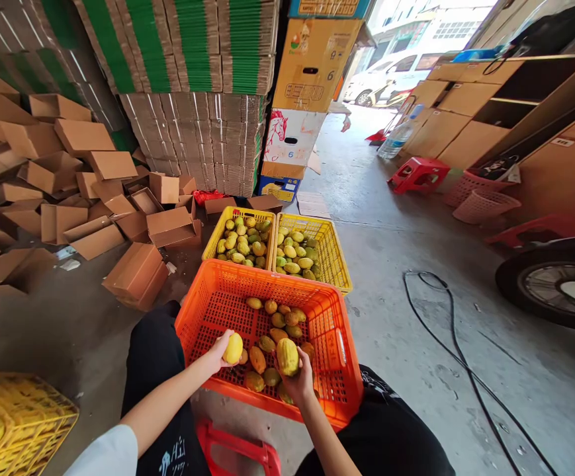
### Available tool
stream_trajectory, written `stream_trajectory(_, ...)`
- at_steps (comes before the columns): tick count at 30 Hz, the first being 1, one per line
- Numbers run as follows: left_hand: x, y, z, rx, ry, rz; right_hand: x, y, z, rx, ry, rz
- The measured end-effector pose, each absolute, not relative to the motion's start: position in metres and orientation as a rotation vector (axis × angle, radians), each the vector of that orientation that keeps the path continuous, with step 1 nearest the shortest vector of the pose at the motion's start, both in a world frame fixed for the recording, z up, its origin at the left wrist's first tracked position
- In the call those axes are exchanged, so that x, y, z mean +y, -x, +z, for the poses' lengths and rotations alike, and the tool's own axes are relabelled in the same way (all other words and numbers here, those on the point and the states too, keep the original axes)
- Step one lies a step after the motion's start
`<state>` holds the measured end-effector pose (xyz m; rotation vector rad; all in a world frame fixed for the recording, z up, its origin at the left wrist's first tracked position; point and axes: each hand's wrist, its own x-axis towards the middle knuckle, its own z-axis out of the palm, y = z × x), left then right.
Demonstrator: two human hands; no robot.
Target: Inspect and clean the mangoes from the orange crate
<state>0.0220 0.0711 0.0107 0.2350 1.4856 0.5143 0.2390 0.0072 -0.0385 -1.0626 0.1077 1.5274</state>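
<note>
My left hand (221,349) holds a smooth yellow oval fruit (233,348) above the left part of the orange crate (262,270). In my right hand (301,377) is a larger, ribbed yellow-green fruit (288,357), papaya-like in shape, held over the crate's right part. Fingers of both hands curl around the fruits, partly hidden behind them. Below, several orange, brownish and greenish fruits (257,359) lie in the crate, mostly toward its middle and right. The crate sits between my knees.
Two yellow crates, left (208,246) and right (341,264), hold yellow-green fruits beyond the orange one. Another yellow crate (39,413) stands at lower left. Cardboard boxes (91,168) pile up at left, before stacked flat cartons (192,132). A black hose (458,350) lies right.
</note>
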Motion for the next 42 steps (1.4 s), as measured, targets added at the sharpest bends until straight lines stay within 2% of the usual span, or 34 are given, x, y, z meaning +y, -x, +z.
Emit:
stream_trajectory(4,0.069,-0.011,0.009,1.465,-0.270,0.515,0.010,-0.238,-0.033,0.234,1.039,1.527)
stream_trajectory(9,0.064,0.010,0.003,1.418,-0.406,0.531,0.008,-0.234,-0.039,0.112,1.064,1.528)
stream_trajectory(18,0.063,0.039,0.005,1.521,-0.301,0.619,0.012,-0.238,-0.056,0.052,1.161,1.462)
stream_trajectory(25,0.070,0.025,0.006,1.540,-0.273,0.604,0.017,-0.235,-0.052,0.126,1.168,1.539)
stream_trajectory(33,0.074,-0.017,0.006,1.239,-0.155,0.523,0.012,-0.236,-0.036,0.117,1.207,1.537)
stream_trajectory(39,0.070,-0.009,0.003,1.306,-0.196,0.485,-0.003,-0.241,-0.037,-0.125,1.204,1.313)
stream_trajectory(42,0.068,0.004,0.005,1.390,-0.245,0.511,0.000,-0.240,-0.044,-0.071,1.208,1.346)
